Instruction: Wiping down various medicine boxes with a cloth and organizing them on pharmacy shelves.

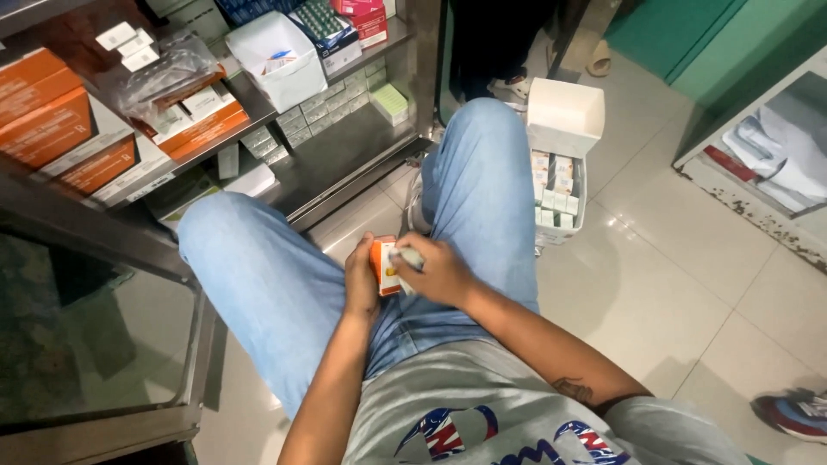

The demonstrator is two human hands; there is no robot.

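At centre frame, the left hand (362, 288) grips a small orange-and-white box (384, 267) over the lap; the right hand (439, 274) pinches a pale slip against it. Beyond, right of the knee, an open white carton (560, 155) holds packed small boxes, with bare floor tiles (672, 284) beside it. A metal shelf (345, 159) fills the upper left.

A metal shelving unit (345, 164) is seen at the far left, stocked with orange boxes (52, 120), a clear plastic bag (168, 73) and rows of small pale green packs (332, 103). A white open bin (280, 56) is set on its upper shelf. On the tiled floor (689, 284), far right of centre, an open white carton (560, 164) filled with small boxes is placed. A shoe (797, 413) is visible near right.
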